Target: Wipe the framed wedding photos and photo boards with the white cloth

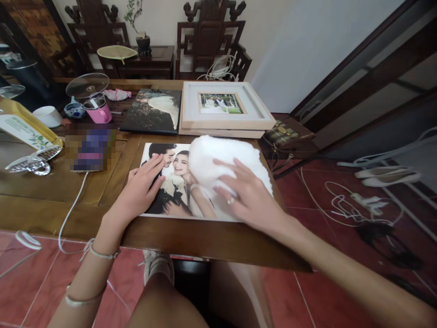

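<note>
A photo album or photo panel [180, 193] with a large picture of two people lies flat at the table's front edge. My left hand [146, 187] rests flat on its left side, fingers stretched out. Over the right part of the picture spreads a fluffy white cloth [221, 151], hiding what is beneath. My right hand [244, 191] presses on this cloth with fingers spread and slightly blurred; a ring shows on one finger.
Behind lie a dark photo album [150, 111] and stacked pale wooden picture frames [191, 105]. To the left are a pixelated phone-like object [92, 150] on a white cable [73, 205], a silver hair claw [34, 161], an oil bottle [25, 123] and a pink mug [99, 111].
</note>
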Tool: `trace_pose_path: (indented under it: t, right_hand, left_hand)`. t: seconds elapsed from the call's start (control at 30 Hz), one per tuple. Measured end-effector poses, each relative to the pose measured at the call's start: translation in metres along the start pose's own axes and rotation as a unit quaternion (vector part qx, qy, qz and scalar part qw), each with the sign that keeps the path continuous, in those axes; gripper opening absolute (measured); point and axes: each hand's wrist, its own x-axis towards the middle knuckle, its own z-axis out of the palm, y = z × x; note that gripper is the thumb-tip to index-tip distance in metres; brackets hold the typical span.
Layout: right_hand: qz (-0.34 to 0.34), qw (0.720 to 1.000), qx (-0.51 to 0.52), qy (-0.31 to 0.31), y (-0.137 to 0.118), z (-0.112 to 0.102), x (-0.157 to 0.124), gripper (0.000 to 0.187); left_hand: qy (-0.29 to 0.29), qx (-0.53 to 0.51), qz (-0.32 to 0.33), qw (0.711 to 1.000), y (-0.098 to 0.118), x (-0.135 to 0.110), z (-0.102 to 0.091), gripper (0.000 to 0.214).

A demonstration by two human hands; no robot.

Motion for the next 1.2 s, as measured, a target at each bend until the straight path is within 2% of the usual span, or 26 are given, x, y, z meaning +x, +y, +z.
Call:
trace_pose_path:
  t: [0.17,0.27,0.4,0.63,0.77,0.83,0.93,1.1,1.2]
  right_hand:
    - [-0.069,0.997,0.029,-0.018,-0.052,-0.007,-0.043,0.018]
    - [-0.106,0.993,0.042,-0.028,-0.061,-0.008,-0.047,0.018]
    - [-0.100,0.994,0.015,-0.035,-0.040,-0.004,-0.026,0.020]
    - [-0.043,0.999,-0.009,-0.030,0.021,0.004,0.041,0.029]
    - [-0.014,1.000,-0.023,-0.016,0.032,0.014,0.057,0.030]
    - [-0.024,0.999,-0.029,-0.014,0.025,0.018,0.051,0.028]
    - [-0.061,0.998,-0.016,-0.010,-0.002,0.019,0.026,0.024]
    - [-0.101,0.994,0.015,-0.023,-0.063,0.007,-0.019,0.021]
    - [-0.109,0.993,0.031,-0.044,-0.080,-0.001,-0.029,0.019]
  left_hand:
    - [-0.005,0.002,-0.010,1.000,0.003,-0.001,-0.001,0.052]
    - [-0.007,0.004,-0.011,1.000,0.004,-0.001,-0.002,0.052]
    - [-0.007,0.001,-0.006,1.000,0.003,0.000,-0.001,0.052]
    - [-0.010,0.006,-0.006,1.000,0.001,-0.001,-0.002,0.052]
    - [-0.011,0.001,-0.008,1.000,0.002,-0.001,-0.002,0.051]
    - [-0.010,0.000,-0.008,1.000,0.002,0.000,-0.002,0.051]
    - [-0.006,-0.005,-0.006,1.000,0.002,0.000,-0.002,0.051]
    - [-0.005,-0.013,-0.004,1.000,0.002,0.000,-0.002,0.051]
    - [-0.011,-0.016,-0.003,1.000,0.002,0.000,-0.002,0.051]
